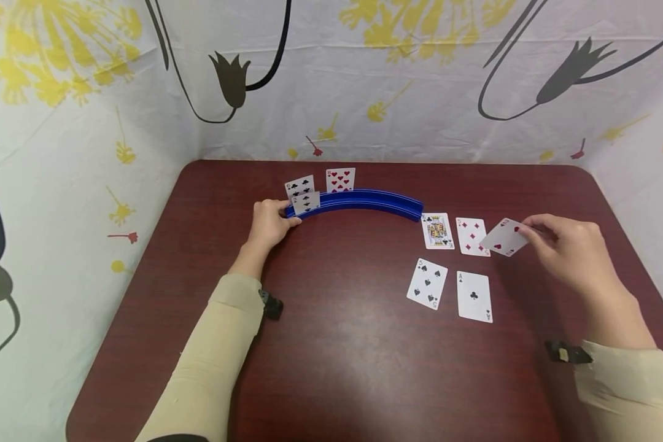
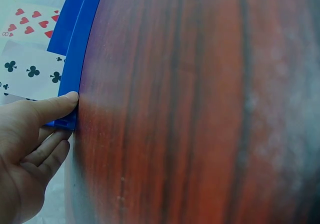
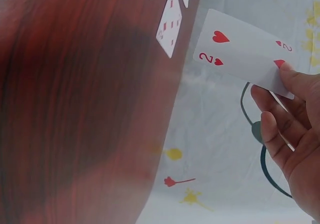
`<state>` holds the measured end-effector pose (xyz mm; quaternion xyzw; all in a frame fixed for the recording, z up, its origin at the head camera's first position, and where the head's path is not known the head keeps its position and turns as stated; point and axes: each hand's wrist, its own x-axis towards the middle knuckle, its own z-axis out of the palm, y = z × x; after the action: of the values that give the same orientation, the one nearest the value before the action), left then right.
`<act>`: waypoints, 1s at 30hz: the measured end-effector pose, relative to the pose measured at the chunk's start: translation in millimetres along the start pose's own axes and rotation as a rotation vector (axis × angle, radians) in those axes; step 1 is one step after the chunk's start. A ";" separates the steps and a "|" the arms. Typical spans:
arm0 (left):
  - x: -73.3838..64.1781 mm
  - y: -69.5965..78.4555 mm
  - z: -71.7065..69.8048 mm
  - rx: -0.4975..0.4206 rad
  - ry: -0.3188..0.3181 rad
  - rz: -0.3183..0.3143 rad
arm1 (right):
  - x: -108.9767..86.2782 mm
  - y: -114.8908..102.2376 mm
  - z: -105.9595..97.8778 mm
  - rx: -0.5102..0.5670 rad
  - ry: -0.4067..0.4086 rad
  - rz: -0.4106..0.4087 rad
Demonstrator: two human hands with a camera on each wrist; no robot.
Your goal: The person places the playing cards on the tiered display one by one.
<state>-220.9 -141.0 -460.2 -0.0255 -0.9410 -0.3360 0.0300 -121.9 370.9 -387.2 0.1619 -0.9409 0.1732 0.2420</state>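
My left hand (image 1: 269,224) grips the left end of a curved blue card holder (image 1: 364,199), thumb on its front edge in the left wrist view. Two clubs cards, one front (image 1: 306,202) and one back (image 1: 300,184), stand overlapping in that end, beside an eight of hearts (image 1: 340,179). Over the right side of the table, my right hand (image 1: 574,248) pinches a two of hearts (image 3: 240,49) by one end between thumb and fingers. In the head view this card overlaps the corner of a five of diamonds (image 1: 471,235).
Face up on the brown table (image 1: 331,368) lie a king (image 1: 438,231) by the holder's right end, a five of spades (image 1: 428,283) and an ace of clubs (image 1: 474,296). A patterned white cloth (image 1: 287,135) hangs behind and at both sides.
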 end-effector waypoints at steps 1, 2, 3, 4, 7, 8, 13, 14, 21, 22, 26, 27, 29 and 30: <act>-0.2 -0.1 -0.2 0.000 0.001 0.000 | 1.3 -1.0 0.3 -0.001 -0.002 0.000; -0.3 -0.2 -0.3 -0.002 0.003 -0.001 | 2.7 -2.0 0.7 -0.002 -0.004 0.003; -0.3 -0.3 -0.4 -0.002 0.003 -0.002 | 4.1 -2.9 1.0 -0.004 -0.006 0.004; -0.3 -0.4 -0.5 -0.001 0.004 -0.001 | 5.6 -3.7 1.5 -0.007 -0.008 0.006; 0.3 -0.8 0.0 0.003 0.001 -0.001 | 10.5 -6.0 3.4 -0.001 -0.005 -0.006; 0.5 -1.0 0.2 0.005 0.000 -0.002 | 12.3 -6.9 4.2 0.004 -0.002 -0.009; 1.5 -1.1 0.5 0.006 -0.003 -0.004 | 21.2 -13.7 7.9 0.020 0.010 -0.034; 1.6 -0.9 0.5 0.004 -0.003 -0.005 | 22.9 -15.5 8.5 0.023 0.011 -0.035; 1.0 -0.4 0.4 -0.003 -0.008 -0.010 | 33.3 -26.4 12.3 0.033 0.010 -0.046; 1.1 -0.3 0.5 -0.004 -0.007 -0.009 | 34.6 -27.6 12.7 0.036 0.010 -0.048; 0.9 -0.3 0.5 -0.002 -0.004 -0.010 | 39.8 -32.4 14.6 0.044 0.005 -0.056; 0.8 -0.3 0.4 -0.003 -0.002 -0.010 | 40.9 -33.8 15.1 0.045 0.004 -0.059; 0.8 -0.4 0.5 -0.005 0.000 -0.009 | 43.1 -36.6 16.1 0.044 -0.001 -0.061; 0.7 -0.2 0.5 -0.007 0.000 -0.008 | 43.9 -38.0 16.7 0.042 -0.004 -0.059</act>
<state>-221.6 -140.8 -460.7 -0.0216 -0.9399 -0.3395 0.0285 -150.3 320.7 -369.0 0.1952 -0.9323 0.1854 0.2415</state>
